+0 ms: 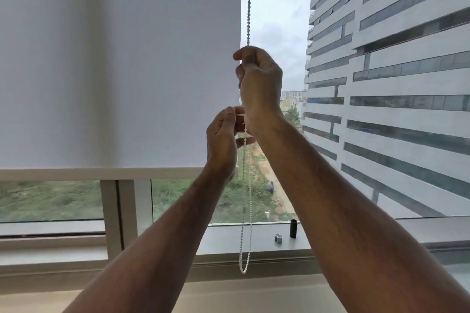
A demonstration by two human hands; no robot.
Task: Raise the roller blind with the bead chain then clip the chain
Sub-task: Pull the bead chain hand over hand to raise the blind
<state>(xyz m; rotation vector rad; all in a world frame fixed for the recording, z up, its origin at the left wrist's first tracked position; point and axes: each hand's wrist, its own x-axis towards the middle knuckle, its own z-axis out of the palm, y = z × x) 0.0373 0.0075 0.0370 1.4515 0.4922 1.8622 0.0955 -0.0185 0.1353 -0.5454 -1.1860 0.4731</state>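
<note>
The bead chain point(248, 2) hangs just right of the roller blind point(119, 58), whose bottom edge sits low, just above the window sill point(254, 236). The right hand point(259, 79) is fisted around the chain up high; the left hand point(223, 134) pinches it lower, fingers point(235, 112) closed. Best to pull one strand straight down, hand over hand, keeping both strands apart so they don't tangle.

Matt white cloth roller blind point(119, 58), glossy plastic bead chain point(246, 198), smooth glass window pane point(279, 7)
</note>
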